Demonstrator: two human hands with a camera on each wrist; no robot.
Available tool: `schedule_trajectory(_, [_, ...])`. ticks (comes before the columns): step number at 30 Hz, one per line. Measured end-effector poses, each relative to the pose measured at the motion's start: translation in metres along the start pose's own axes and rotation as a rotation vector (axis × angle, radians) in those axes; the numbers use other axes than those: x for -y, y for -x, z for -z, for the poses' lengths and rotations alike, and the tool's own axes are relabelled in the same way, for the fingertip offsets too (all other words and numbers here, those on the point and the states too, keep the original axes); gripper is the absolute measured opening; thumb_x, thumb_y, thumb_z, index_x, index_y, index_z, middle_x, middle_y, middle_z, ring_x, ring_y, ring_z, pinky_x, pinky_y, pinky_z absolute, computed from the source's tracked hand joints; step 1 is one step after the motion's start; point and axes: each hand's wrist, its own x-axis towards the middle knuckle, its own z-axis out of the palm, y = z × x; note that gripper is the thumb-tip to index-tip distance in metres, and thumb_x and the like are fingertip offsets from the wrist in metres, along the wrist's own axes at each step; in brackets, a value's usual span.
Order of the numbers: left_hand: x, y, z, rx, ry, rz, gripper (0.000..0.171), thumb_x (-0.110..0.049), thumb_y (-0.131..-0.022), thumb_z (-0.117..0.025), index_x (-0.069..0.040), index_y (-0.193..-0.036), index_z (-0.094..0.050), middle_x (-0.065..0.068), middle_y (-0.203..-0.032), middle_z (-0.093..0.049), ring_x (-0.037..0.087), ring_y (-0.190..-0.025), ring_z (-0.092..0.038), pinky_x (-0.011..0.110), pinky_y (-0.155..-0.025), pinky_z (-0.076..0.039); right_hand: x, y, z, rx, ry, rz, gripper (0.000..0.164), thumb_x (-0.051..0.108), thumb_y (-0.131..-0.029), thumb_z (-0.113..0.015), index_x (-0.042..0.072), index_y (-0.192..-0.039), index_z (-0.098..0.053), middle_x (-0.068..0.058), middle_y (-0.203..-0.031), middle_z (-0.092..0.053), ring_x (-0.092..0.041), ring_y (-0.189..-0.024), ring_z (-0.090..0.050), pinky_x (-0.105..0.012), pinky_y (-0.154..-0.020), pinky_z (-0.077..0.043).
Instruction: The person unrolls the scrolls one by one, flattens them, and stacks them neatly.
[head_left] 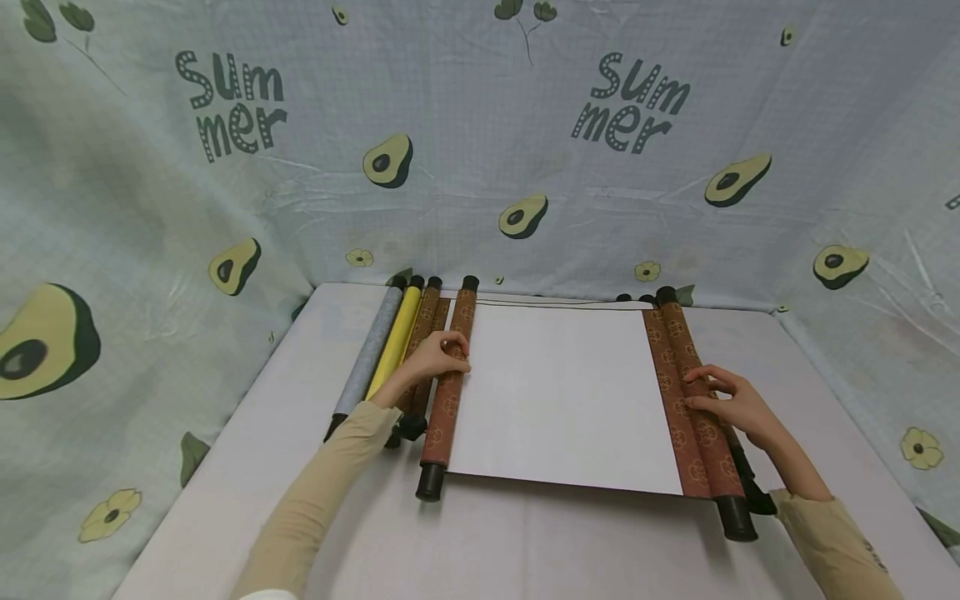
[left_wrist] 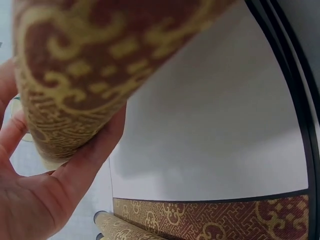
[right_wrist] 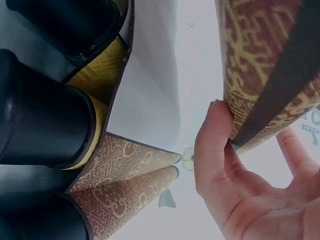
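Observation:
A hanging scroll lies partly unrolled in the head view, its white paper (head_left: 562, 392) stretched between two reddish-brown rollers with gold pattern and black end knobs. My left hand (head_left: 432, 358) holds the left roller (head_left: 447, 417) near its middle, thumb and fingers curled round it. On the opposite side my right hand (head_left: 742, 410) grips the right roller (head_left: 708, 442) the same way. Close up, the left wrist view has the hand (left_wrist: 40, 200) round one brocade roller (left_wrist: 75, 90). In the right wrist view the hand (right_wrist: 260, 200) pinches another roller (right_wrist: 270, 75).
Left of the scroll lie a grey roll (head_left: 371, 346), a yellow roll (head_left: 396, 337) and brown rolls (head_left: 422, 321). More dark knobs (head_left: 761, 500) show beneath the right roller. White cloth covers the table (head_left: 525, 542), and an avocado-print curtain (head_left: 450, 108) hangs behind.

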Motion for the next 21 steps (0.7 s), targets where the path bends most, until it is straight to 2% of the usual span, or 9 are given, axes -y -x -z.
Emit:
schedule_trajectory(5, [-0.001, -0.001, -0.001, -0.02, -0.052, 0.018, 0.03, -0.014, -0.066, -0.077, -0.001, -0.085, -0.058, 0.007, -0.083, -0.054, 0.017, -0.071, -0.042, 0.026, -0.064, -0.036, 0.002, 0.0, 0.001, 0.011, -0.004, -0.001, 0.038, 0.02, -0.084, -0.061, -0.003, -0.111, -0.048, -0.026, -0.128, -0.036, -0.051, -0.112, -0.035, -0.033, -0.062, -0.042])
schedule_trajectory(9, [-0.002, -0.002, -0.001, -0.016, -0.069, 0.018, 0.03, -0.012, -0.065, -0.078, -0.002, -0.085, -0.057, 0.007, -0.086, -0.053, 0.018, -0.078, -0.043, 0.028, -0.071, -0.034, 0.001, -0.001, 0.003, 0.014, -0.002, -0.002, 0.038, 0.02, -0.084, -0.061, -0.003, -0.111, -0.049, -0.026, -0.128, -0.036, -0.049, -0.112, -0.036, -0.033, -0.061, -0.042])
schedule_trajectory(13, [-0.004, -0.003, 0.0, -0.01, -0.041, 0.0, 0.028, -0.004, -0.066, -0.075, 0.001, -0.085, -0.055, 0.01, -0.085, -0.051, 0.018, -0.073, -0.04, 0.027, -0.065, -0.034, -0.003, -0.003, 0.007, 0.005, 0.016, -0.015, 0.036, 0.023, -0.084, -0.061, 0.001, -0.11, -0.05, -0.021, -0.122, -0.04, -0.032, -0.095, -0.047, -0.03, -0.054, -0.042])
schedule_trajectory(17, [-0.006, -0.003, 0.002, 0.007, 0.008, -0.018, 0.026, 0.003, -0.067, -0.071, 0.005, -0.086, -0.052, 0.013, -0.083, -0.05, 0.016, -0.067, -0.037, 0.025, -0.058, -0.033, -0.006, -0.005, 0.013, 0.013, 0.016, -0.024, 0.036, 0.023, -0.084, -0.061, 0.002, -0.111, -0.049, -0.022, -0.121, -0.043, -0.015, -0.074, -0.046, -0.029, -0.05, -0.041])
schedule_trajectory(21, [-0.006, -0.004, 0.002, 0.02, 0.015, -0.03, 0.024, 0.005, -0.07, -0.066, 0.008, -0.089, -0.053, 0.016, -0.088, -0.052, 0.016, -0.071, -0.039, 0.025, -0.06, -0.033, -0.007, -0.006, 0.018, 0.034, 0.004, -0.031, 0.038, 0.024, -0.084, -0.061, 0.001, -0.112, -0.048, -0.026, -0.123, -0.041, -0.011, -0.073, -0.047, -0.03, -0.052, -0.043])
